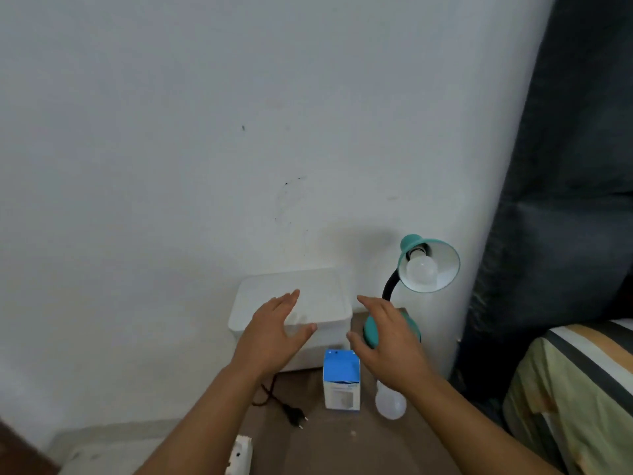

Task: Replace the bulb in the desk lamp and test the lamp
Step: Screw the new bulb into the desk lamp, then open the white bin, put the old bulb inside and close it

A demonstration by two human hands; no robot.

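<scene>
A teal desk lamp stands by the wall; its shade [442,255] tilts toward me with a white bulb [420,268] screwed in. My right hand [390,341] hovers open over the lamp's round teal base [371,332], hiding most of it. My left hand [274,329] is open, fingers spread, in front of a white box. A blue and white bulb carton [342,378] stands upright between my forearms. A loose white bulb [390,404] lies on the surface under my right wrist. The lamp's black plug [295,415] lies unplugged on the brown surface.
A white lidded plastic box [329,296] sits against the wall behind my left hand. A white power strip [241,454] lies at the near edge. A dark headboard [565,186] and striped bedding [579,389] are on the right. The wall is white.
</scene>
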